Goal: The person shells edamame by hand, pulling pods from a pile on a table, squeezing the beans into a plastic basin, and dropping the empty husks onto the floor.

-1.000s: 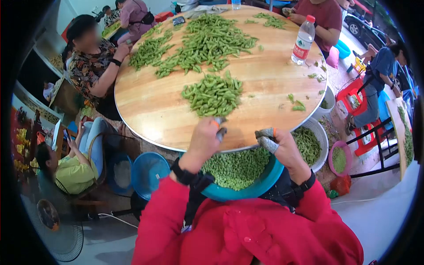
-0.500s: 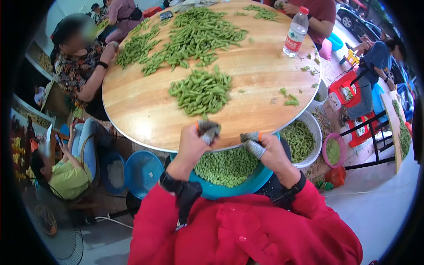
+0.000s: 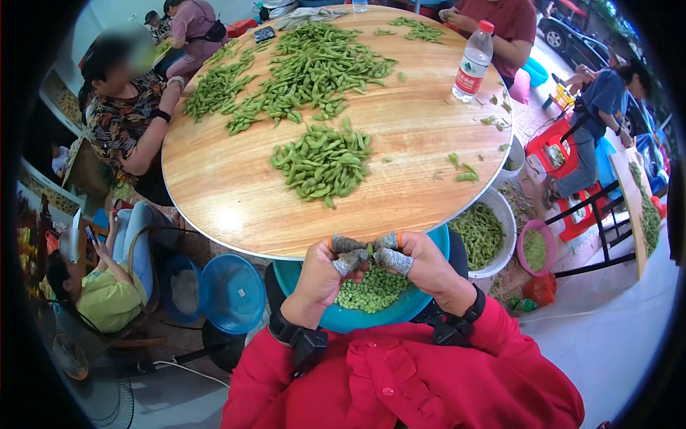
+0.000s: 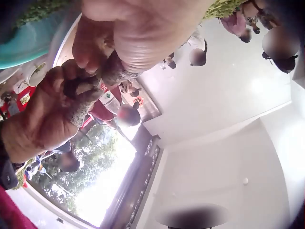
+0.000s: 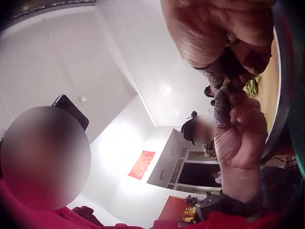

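My left hand [image 3: 314, 279] and right hand [image 3: 427, 266] meet fingertip to fingertip at the near table edge. Grey coverings with orange bands wrap each thumb [image 3: 393, 260] and forefinger. Between them they pinch a small green edamame pod [image 3: 370, 249], mostly hidden by the fingers. Below is a teal basin [image 3: 348, 323] holding shelled green beans [image 3: 368, 293]. Beyond the hands, a small pile of edamame pods [image 3: 321, 161] lies on the round wooden table [image 3: 243, 193]. Both wrist views show the covered tips pressed close together.
A larger heap of pods [image 3: 314, 64] covers the table's far side, with a water bottle [image 3: 473, 63] at right. A white basket [image 3: 509, 236] of pods and a pink basin [image 3: 549, 250] stand right; blue basins [image 3: 232, 293] stand left. Other people sit around.
My left hand has drawn back from beside the small pile to the table edge. The hands, apart before, have come together with the pod between their fingertips.
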Demonstrator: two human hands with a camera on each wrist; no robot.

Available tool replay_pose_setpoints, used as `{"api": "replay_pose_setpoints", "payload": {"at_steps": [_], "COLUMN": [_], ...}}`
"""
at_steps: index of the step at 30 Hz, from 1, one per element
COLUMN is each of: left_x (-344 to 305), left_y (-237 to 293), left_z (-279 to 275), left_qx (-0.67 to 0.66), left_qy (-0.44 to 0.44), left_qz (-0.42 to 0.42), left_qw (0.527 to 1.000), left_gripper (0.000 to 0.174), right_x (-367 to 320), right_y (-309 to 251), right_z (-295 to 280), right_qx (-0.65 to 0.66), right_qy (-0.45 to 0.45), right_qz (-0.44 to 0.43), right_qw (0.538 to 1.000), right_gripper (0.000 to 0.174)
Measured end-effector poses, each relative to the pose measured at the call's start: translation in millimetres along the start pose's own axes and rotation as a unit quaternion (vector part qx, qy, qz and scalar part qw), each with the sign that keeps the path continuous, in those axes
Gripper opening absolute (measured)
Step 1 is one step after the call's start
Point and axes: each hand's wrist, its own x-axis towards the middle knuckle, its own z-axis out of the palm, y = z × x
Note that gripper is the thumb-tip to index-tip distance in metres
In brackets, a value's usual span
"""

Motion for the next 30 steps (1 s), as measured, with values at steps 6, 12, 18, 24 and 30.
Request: {"api": "replay_pose_setpoints", "payload": {"at_steps": [6, 12, 18, 24, 30], "left_x": [-2.2, -1.0, -11.2, -2.7, -9.7], "left_y": [0.5, -4.6, -4.9, -10.8, -24.3], "left_z": [0.9, -0.3, 15.9, 12.1, 3.5], "left_qx": [0.019, 0.028, 0.549, 0.579, 0.307], "left_qy": [0.014, 0.041, 0.023, 0.029, 0.029], "left_qz": [-0.022, -0.022, 0.289, 0.392, 0.226], "left_qw": [0.999, 0.999, 0.784, 0.714, 0.924], "left_gripper": [0.006, 0.007, 0.016, 0.022, 0.014], "right_x": [3.0, 10.4, 10.5, 4.7, -0.7], "right_y": [6.9, 31.9, 35.3, 39.6, 30.6], "right_z": [3.1, -3.0, -0.7, -0.2, -1.0], "right_qx": [0.001, -0.031, -0.014, -0.055, 0.041], "right_qy": [-0.02, -0.012, 0.052, 0.05, -0.013], "right_qz": [-0.068, -0.036, -0.074, -0.143, -0.14], "right_qw": [0.997, 0.999, 0.996, 0.987, 0.989], "right_gripper": [0.01, 0.013, 0.011, 0.015, 0.011]}}
